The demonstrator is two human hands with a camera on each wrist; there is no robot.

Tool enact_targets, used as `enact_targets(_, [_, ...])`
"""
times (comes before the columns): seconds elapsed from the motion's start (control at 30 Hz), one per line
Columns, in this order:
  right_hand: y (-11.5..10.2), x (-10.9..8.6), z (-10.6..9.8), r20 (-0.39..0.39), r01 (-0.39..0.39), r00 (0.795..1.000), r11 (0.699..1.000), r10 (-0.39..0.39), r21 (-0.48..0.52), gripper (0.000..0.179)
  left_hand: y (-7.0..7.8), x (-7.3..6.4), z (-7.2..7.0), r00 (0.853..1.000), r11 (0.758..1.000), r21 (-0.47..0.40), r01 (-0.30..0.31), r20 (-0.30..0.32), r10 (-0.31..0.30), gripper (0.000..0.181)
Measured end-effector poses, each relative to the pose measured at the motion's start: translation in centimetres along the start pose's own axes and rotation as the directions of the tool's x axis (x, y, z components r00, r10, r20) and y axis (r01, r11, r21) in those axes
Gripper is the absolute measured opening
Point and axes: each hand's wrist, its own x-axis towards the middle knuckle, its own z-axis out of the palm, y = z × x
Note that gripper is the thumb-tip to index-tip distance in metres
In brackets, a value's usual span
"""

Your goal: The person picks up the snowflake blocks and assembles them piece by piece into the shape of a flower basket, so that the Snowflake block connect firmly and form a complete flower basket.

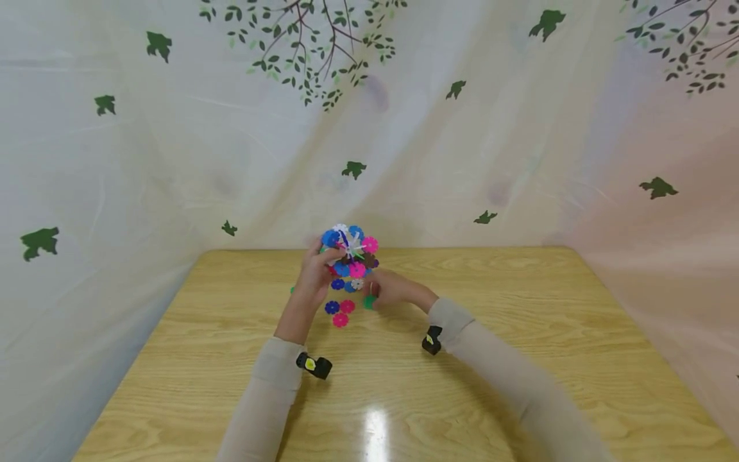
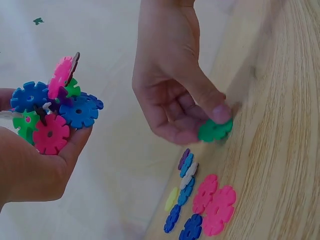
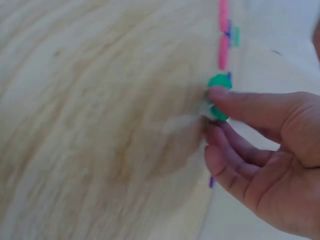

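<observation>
The right hand's (image 2: 172,70) fingers (image 2: 175,133) pinch a green disc (image 2: 215,132), ideally covering little of it, as the left hand (image 2: 35,170) grips a disc cluster (image 2: 67,113) best held steady.

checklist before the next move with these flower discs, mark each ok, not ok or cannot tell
1. Left hand holds the joined cluster: ok.
2. Right hand has a pinch on the green disc, thumb against fingers: ok.
3. Green disc clear of the table: cannot tell; the views don't settle the gap.
4. Green disc attached to the cluster: not ok; they are apart in the left wrist view.
5. Loose pink discs lying near the hands: ok, on the table.
6. Every joint in the cluster tight: cannot tell.
</observation>
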Motion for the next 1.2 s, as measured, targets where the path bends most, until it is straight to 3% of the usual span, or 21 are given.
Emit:
enact_targets(0.23, [1.5,-1.8,-2.0,-0.131,-0.018,0.991,0.988,0.038,0.155,0.013,-0.4,-0.3,0.2,0.997,0.994,0.107,0.016,0.068,-0.023,0.055])
enact_targets(0.43, [1.5,-3.4,-3.5,-0.261,-0.011,0.960,0.941,0.105,0.339,0.017,-0.9,-0.3,0.2,0.994,0.985,0.169,0.036,0.095,-0.052,0.056])
enact_targets(0.53, [0.9,-4.2,-4.3,-0.361,0.049,0.927,0.920,0.103,0.389,0.018,-1.1,-0.2,0.2,0.993,0.980,0.196,0.039,0.099,-0.060,0.057])
enact_targets(0.7, [-0.7,-4.9,-5.0,-0.549,0.172,0.830,0.893,0.096,0.416,0.019,-1.2,-0.2,0.2,0.993,0.969,0.244,0.035,0.097,-0.061,0.058])
enact_targets(0.83, [-1.7,-5.0,-4.9,-0.647,0.252,0.757,0.876,0.086,0.411,0.020,-1.4,-0.2,0.2,0.995,0.962,0.272,0.031,0.088,-0.057,0.057])
enact_targets(0.9, [-2.1,-5.0,-4.8,-0.677,0.280,0.732,0.873,0.075,0.399,0.019,-1.4,-0.2,0.2,0.995,0.960,0.277,0.033,0.084,-0.058,0.058])
enact_targets(1.0, [-2.4,-4.7,-4.5,-0.702,0.306,0.710,0.878,0.047,0.368,0.018,-1.4,-0.3,0.3,0.994,0.958,0.282,0.050,0.079,-0.075,0.059])
enact_targets(1.2, [-3.1,-4.4,-4.0,-0.723,0.334,0.691,0.886,0.002,0.322,0.015,-1.3,-0.4,0.6,0.993,0.961,0.264,0.076,0.072,-0.098,0.061])
